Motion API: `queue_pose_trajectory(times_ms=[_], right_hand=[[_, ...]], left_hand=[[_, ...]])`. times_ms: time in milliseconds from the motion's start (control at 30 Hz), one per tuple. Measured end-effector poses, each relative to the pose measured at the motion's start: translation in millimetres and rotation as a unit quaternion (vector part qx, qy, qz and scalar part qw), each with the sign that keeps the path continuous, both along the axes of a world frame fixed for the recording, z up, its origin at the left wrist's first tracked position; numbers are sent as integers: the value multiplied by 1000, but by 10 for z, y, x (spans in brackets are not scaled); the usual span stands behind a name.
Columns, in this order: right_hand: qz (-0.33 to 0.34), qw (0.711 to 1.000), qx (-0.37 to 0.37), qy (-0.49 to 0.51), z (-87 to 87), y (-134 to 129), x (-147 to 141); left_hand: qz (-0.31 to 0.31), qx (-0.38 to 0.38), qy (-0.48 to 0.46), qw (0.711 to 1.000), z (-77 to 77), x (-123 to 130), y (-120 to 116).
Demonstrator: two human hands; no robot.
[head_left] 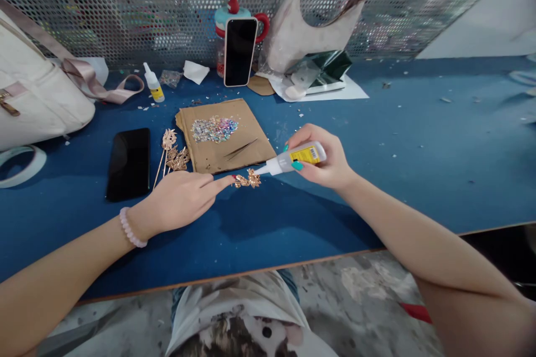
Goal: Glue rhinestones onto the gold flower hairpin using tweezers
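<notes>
My right hand (330,159) is closed round a white glue bottle (304,157) with a yellow label. The bottle is tilted, and its narrow nozzle meets a gold flower-shaped hairpin (251,179) low over the blue table. From the other side, my left hand (180,201) grips this hairpin, its index fingertip on the ornament; the thumb and the hairpin's stem are hidden. Just beyond my left hand lie several more gold hairpins (178,159) with long stems. Behind the ornament, a cardboard piece (251,150) carries small iridescent rhinestones (215,128) and a pair of tweezers (241,149).
A black phone (128,164) and a tape roll (20,166) lie to the left. Farther back stand a second glue bottle (154,83), a phone (240,51) propped against a cup (232,11), and bags (42,89). The table's front edge (251,278) runs near my lap.
</notes>
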State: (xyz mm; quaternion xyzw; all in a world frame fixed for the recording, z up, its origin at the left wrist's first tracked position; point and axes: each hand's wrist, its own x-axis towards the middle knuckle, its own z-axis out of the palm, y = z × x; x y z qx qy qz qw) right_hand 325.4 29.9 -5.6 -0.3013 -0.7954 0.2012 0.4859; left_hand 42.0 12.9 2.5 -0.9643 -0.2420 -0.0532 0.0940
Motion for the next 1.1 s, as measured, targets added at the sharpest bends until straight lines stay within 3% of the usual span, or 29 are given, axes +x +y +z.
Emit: queue_pose_trajectory(times_ms=[567,1100], right_hand=[[8,999,29,-21,-55,-50,0],[-25,998,50,-11,-30,-51,16]], left_hand=[[7,-9,6,1000,-26,-9,7],[15,-17,9,1000,3,-10,-3]])
